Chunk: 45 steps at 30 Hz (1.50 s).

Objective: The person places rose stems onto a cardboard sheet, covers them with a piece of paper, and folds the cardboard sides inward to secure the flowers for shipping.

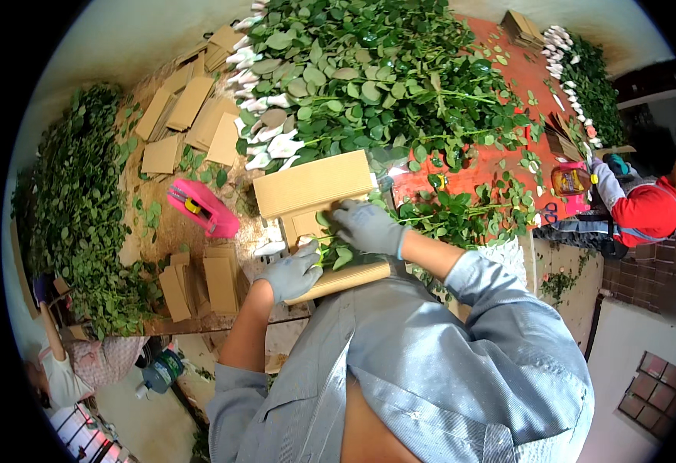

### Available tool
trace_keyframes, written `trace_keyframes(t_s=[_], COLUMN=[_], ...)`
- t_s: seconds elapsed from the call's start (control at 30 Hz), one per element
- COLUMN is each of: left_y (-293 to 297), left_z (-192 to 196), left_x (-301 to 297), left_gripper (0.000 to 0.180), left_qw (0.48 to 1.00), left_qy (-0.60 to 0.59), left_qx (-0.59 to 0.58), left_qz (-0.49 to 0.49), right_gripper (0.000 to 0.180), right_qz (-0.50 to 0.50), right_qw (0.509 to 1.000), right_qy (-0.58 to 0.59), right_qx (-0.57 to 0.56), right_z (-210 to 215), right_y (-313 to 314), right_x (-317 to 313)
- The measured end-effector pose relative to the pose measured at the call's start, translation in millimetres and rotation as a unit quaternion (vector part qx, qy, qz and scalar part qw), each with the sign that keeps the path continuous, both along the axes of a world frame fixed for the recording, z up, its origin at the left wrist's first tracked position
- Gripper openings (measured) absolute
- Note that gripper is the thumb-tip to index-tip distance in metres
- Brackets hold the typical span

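Head view: my gloved left hand (295, 272) rests with curled fingers on the near edge of a cardboard sheet (319, 193) lying on the table (164, 231); whether it grips the sheet I cannot tell. My gloved right hand (369, 228) presses down, fingers bent, on leafy stems (338, 251) laid across the cardboard. A large heap of stems (376, 77) lies just beyond. A pink stapler (203, 208) sits to the left, near cardboard stacks (199, 282). A person in red (647, 212) sits at far right.
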<state>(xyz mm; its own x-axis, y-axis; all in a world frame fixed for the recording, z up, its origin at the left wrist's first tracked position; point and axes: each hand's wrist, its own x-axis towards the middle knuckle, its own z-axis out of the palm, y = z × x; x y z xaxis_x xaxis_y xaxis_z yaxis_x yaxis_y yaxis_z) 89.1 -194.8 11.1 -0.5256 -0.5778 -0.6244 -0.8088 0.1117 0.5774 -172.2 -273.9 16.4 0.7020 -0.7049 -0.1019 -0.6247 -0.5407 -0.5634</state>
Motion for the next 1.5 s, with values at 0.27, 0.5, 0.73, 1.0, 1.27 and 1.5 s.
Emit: trace_keyframes(t_s=[0.27,0.5,0.73,1.0,1.27,1.5], left_y=[-4.4,-7.2,-0.8,1.7,2.8,6.1], left_z=[20.8,44.4,33.4,39.1,32.5,4.1], left_x=[-8.1,-13.3,-9.3,-11.1,-9.7,-9.4], left_gripper=[0.048,0.049,0.039,0.046,0.048,0.048], left_qw=[1.000,0.999,0.999,0.998,0.999,0.999], left_qy=[0.001,-0.003,0.009,-0.007,-0.021,-0.013], left_qx=[-0.017,0.019,0.002,-0.003,-0.016,-0.040], left_qz=[0.022,0.038,0.047,0.059,0.043,0.021], right_gripper=[0.035,0.016,0.015,0.025,0.042,0.059], right_qz=[-0.133,-0.212,-0.190,-0.127,-0.171,-0.175], right_qw=[0.976,0.960,0.948,0.903,0.857,0.865], right_qy=[-0.023,-0.148,-0.050,0.362,0.201,0.092], right_qx=[0.171,-0.106,-0.252,-0.193,-0.442,-0.460], right_z=[-39.2,46.3,53.0,43.6,149.3,145.6], right_y=[10.2,-121.9,-264.3,-288.2,-272.3,-263.7], right_x=[-95.6,-91.9,-18.8,10.6,-7.7,-24.9])
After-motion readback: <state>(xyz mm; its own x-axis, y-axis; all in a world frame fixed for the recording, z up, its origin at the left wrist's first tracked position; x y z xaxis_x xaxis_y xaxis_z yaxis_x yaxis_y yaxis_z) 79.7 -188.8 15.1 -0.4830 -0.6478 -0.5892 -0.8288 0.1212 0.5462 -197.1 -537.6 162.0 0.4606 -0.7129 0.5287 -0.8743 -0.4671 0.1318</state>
